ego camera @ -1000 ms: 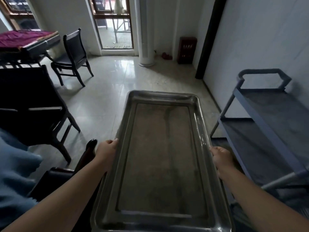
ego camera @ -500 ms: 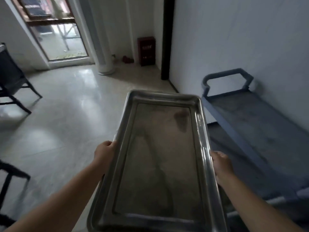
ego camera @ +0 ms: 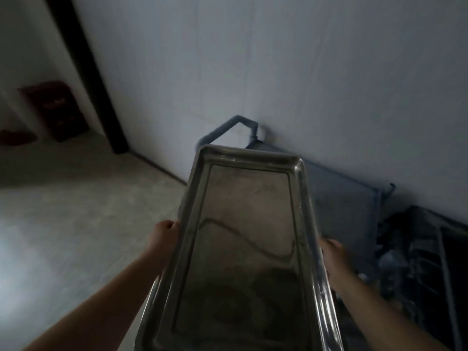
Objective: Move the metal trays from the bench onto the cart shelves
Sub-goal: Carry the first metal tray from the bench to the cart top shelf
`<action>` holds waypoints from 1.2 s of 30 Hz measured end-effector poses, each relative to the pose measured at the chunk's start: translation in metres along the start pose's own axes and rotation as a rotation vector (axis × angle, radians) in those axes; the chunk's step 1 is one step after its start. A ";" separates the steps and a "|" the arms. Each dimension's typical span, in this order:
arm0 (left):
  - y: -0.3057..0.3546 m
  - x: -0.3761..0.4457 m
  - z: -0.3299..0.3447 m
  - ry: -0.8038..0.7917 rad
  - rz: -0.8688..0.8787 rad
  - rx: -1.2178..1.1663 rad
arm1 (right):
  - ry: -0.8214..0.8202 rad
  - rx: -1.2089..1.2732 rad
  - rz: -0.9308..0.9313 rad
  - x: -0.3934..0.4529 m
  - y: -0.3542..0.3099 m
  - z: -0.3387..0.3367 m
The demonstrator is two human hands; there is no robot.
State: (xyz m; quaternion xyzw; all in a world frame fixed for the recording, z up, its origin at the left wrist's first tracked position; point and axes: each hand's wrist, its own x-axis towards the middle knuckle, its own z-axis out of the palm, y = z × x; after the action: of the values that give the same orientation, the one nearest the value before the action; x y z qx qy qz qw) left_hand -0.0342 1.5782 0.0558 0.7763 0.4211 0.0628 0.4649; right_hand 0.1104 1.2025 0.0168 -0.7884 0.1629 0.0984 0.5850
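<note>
Dim room, pale grey wall (ego camera: 278, 59) straight ahead. Against its foot, blue-grey cart (ego camera: 344, 193) with a tubular handle loop (ego camera: 235, 125) at the far end and a flat matte top shelf. Right of the cart, a dark jumble (ego camera: 415, 254) with a thin pale rail, too murky to identify. Far left, a black vertical post (ego camera: 83, 72) and a dark red box (ego camera: 54, 110) on the floor. Floor (ego camera: 76, 211) smooth, pale, faintly glossy.

Metal tray (ego camera: 248, 249) held in the air, long and rectangular, rounded corners, raised rolled rim, dull streaked base with a wavy reflection; far end overlapping the cart's near edge and handle in view, contact impossible to tell. Left hand (ego camera: 164, 234) clamped on the left long rim, right hand (ego camera: 334, 252) clamped on the right rim, well apart, forearms bare.
</note>
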 end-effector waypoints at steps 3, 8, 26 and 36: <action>0.032 0.039 0.016 -0.107 0.054 0.013 | 0.111 0.009 0.031 0.007 -0.002 -0.003; 0.075 0.082 0.045 -0.239 0.108 0.120 | 0.254 -0.032 0.072 0.023 -0.007 -0.010; 0.128 0.160 0.167 -0.211 -0.030 0.162 | 0.171 -0.147 0.137 0.186 -0.018 -0.021; 0.138 0.180 0.173 -0.228 -0.030 0.190 | 0.147 -0.262 0.089 0.226 -0.030 -0.006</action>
State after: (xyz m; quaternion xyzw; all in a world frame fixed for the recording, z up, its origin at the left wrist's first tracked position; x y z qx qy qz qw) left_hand 0.2477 1.5613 0.0130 0.8125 0.3810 -0.0728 0.4351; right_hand 0.3307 1.1726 -0.0325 -0.8549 0.2261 0.0867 0.4588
